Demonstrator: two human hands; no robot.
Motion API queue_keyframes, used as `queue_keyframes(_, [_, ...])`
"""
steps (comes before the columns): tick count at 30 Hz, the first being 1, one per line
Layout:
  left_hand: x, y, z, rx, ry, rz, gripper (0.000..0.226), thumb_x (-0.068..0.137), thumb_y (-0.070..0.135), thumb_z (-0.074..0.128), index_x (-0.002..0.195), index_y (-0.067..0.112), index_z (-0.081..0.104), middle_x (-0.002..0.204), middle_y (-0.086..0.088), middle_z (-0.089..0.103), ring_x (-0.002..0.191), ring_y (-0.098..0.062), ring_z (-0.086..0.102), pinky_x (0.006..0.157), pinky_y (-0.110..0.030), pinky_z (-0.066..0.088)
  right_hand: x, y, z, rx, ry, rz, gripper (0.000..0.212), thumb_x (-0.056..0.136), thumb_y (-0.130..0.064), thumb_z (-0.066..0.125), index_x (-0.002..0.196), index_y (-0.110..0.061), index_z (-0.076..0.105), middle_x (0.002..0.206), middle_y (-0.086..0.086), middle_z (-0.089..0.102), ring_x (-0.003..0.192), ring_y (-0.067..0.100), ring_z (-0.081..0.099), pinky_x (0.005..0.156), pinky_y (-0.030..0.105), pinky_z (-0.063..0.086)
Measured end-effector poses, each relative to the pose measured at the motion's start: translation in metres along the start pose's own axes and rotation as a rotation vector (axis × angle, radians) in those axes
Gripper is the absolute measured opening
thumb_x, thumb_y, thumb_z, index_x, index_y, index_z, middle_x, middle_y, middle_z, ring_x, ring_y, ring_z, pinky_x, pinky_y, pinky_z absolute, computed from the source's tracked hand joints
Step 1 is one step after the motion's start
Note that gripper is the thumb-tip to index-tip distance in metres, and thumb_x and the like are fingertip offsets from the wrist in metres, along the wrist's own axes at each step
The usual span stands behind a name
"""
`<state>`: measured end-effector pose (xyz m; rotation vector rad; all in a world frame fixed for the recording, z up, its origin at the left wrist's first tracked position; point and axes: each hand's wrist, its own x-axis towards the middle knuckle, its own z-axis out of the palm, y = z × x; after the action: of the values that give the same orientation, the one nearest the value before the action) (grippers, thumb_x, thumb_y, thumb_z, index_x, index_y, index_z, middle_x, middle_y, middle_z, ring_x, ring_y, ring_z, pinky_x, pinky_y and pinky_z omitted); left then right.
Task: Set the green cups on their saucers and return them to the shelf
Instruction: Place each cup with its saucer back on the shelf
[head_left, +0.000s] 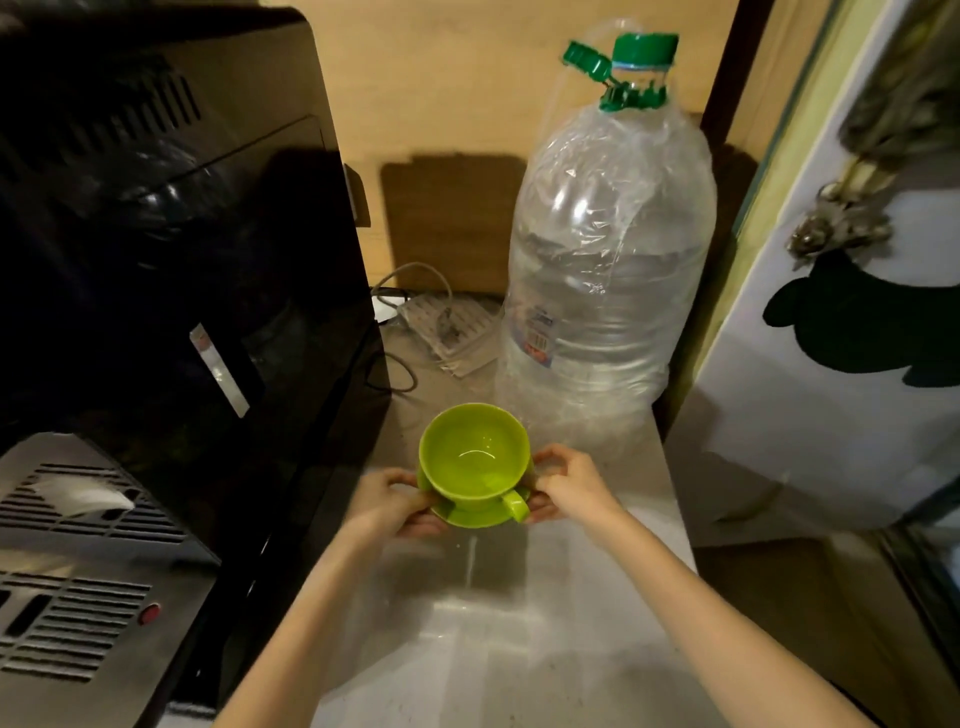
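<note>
Both hands are closed on the rim of one green saucer (470, 517), and a green cup (474, 457) sits upright on it. The left hand (395, 504) pinches the saucer's edge at 9 o'clock, thumb on top and fingers curled under. The right hand (563, 488) takes the edge at 3 o'clock in the same grip, one finger lifted and bent above the rest. The cup's handle (514, 504) points to about 5 o'clock, just beside the right thumb.

Cup and saucer are glossy, smooth, lime-coloured; the cup is a wide round bowl, empty, with a bright ring of glare at its bottom. They are over the pale, slightly shiny tabletop (498, 623); whether the saucer touches it I cannot tell.

At 1 o'clock from the cup, close behind it, stands a big clear plastic bottle (608, 291), ribbed, wrapped in crinkled film, with a green cap. To the left rises a black glossy appliance (171, 249), with a grey slotted metal casing (78, 571) below it. Cables (410, 291) lie at 12 o'clock, further back.
</note>
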<state>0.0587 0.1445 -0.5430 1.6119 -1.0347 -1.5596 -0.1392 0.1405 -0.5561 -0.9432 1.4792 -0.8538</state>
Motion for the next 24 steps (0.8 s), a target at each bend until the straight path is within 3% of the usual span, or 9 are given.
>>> queue_keyframes(2, [-0.012, 0.019, 0.002, -0.024, -0.028, 0.051, 0.009, 0.080, -0.004, 0.059, 0.088, -0.001, 0.054, 0.041, -0.010, 0.064, 0.035, -0.013, 0.061, 0.039, -0.022, 0.053, -0.014, -0.022, -0.008, 0.054, -0.006, -0.047, 0.020, 0.086, 0.011, 0.046, 0.102, -0.001, 0.046, 0.031, 0.001, 0.056, 0.025, 0.011, 0.054, 0.032, 0.023, 0.050])
queue_keyframes(5, [-0.030, 0.049, 0.003, -0.045, -0.071, 0.161, 0.015, 0.081, 0.003, 0.060, 0.093, -0.006, 0.059, 0.048, -0.009, 0.068, 0.040, -0.010, 0.063, 0.043, -0.018, 0.053, -0.037, -0.060, -0.021, 0.108, 0.014, -0.134, 0.019, 0.087, 0.009, 0.046, 0.104, 0.003, 0.049, 0.044, 0.011, 0.058, 0.028, 0.010, 0.056, 0.033, 0.022, 0.051])
queue_keyframes(9, [-0.055, 0.098, 0.009, -0.091, -0.077, 0.310, 0.017, 0.081, 0.005, 0.062, 0.092, -0.007, 0.063, 0.049, -0.006, 0.068, 0.043, -0.009, 0.065, 0.046, -0.017, 0.054, -0.065, -0.113, -0.035, 0.160, 0.031, -0.226, 0.005, 0.087, 0.006, 0.051, 0.087, 0.000, 0.052, 0.040, 0.006, 0.062, 0.031, 0.011, 0.059, 0.035, 0.021, 0.052])
queue_keyframes(12, [-0.077, 0.140, 0.013, -0.158, -0.088, 0.424, 0.008, 0.081, 0.003, 0.060, 0.083, -0.004, 0.064, 0.045, -0.005, 0.067, 0.041, -0.008, 0.063, 0.044, -0.014, 0.052, -0.085, -0.154, -0.045, 0.208, 0.059, -0.306, 0.011, 0.086, 0.003, 0.054, 0.075, -0.002, 0.054, 0.037, 0.004, 0.062, 0.031, 0.010, 0.059, 0.036, 0.019, 0.051])
queue_keyframes(24, [-0.138, 0.292, 0.019, -0.348, -0.166, 0.697, 0.009, 0.081, 0.002, 0.057, 0.074, -0.002, 0.061, 0.045, -0.008, 0.067, 0.041, -0.009, 0.064, 0.041, -0.013, 0.050, -0.151, -0.308, -0.078, 0.308, 0.181, -0.604, 0.012, 0.087, 0.001, 0.054, 0.077, 0.005, 0.059, 0.036, 0.005, 0.062, 0.033, 0.011, 0.061, 0.034, 0.017, 0.048])
